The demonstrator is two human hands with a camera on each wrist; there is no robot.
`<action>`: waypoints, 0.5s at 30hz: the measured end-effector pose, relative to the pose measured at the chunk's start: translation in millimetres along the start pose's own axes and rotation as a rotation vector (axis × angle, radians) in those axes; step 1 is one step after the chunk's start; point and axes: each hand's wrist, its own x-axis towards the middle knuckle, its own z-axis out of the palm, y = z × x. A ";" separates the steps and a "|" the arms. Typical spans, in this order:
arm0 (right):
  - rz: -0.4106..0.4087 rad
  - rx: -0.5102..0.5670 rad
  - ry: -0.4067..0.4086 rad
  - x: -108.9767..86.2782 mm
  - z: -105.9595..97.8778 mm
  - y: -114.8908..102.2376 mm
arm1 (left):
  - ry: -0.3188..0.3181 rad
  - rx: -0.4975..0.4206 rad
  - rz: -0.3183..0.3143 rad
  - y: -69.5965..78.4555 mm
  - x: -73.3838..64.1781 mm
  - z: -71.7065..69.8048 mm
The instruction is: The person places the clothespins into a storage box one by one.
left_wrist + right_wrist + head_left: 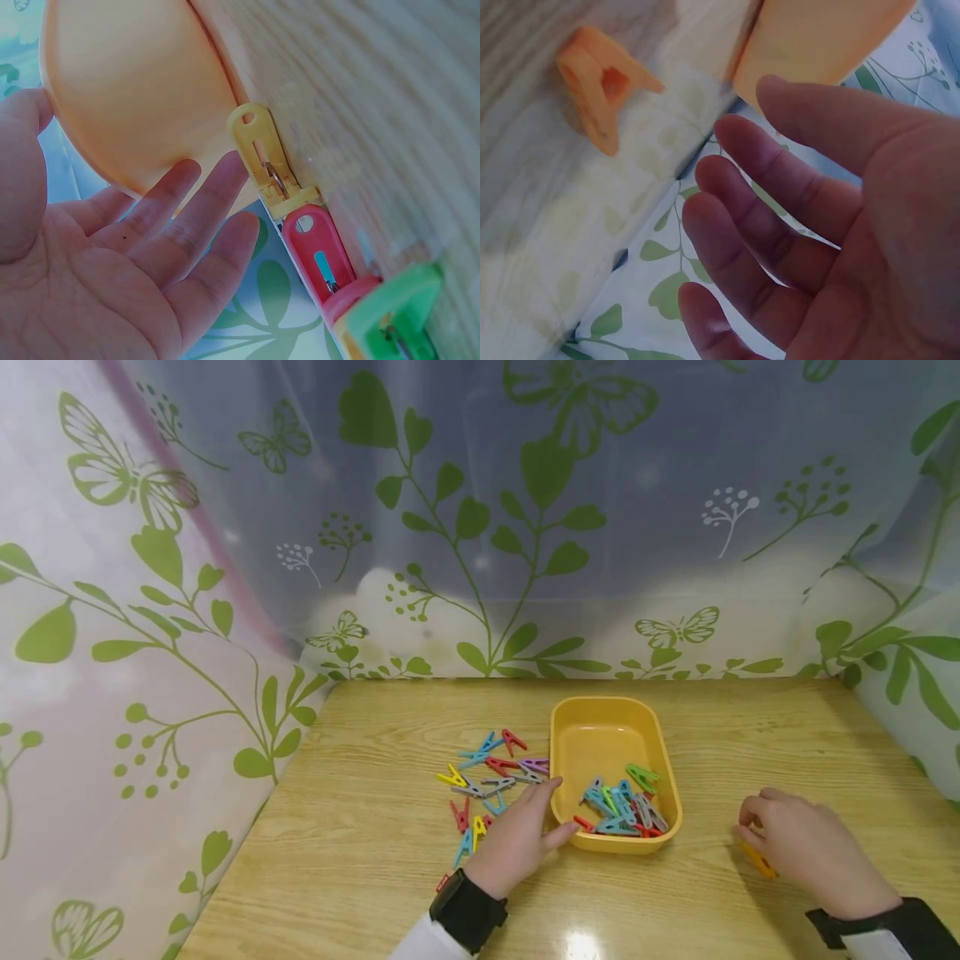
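Observation:
A yellow plastic bin (603, 739) stands on the wooden table with several mixed-colour clothespins (617, 804) in its near end. My left hand (513, 839) is at the bin's near left corner, thumb and fingers extended beside the rim; the left wrist view shows the palm with nothing held. Yellow and red clothespins (319, 244) lie close to those fingers. To the right of the bin, my right hand (806, 843) is over an orange clothespin (592, 90). In the right wrist view its fingers are loosely bent and apart from that clothespin, which rests on the table.
Several loose clothespins (498, 766) in blue, red, yellow, grey and purple are scattered left of the bin, some partly behind my left hand. A patterned curtain (480, 527) hangs along the table's back and sides.

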 end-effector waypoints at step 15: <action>0.042 -0.036 -0.046 -2.8 13.3 -3.1 | 0.003 0.005 0.002 -0.4 0.6 0.7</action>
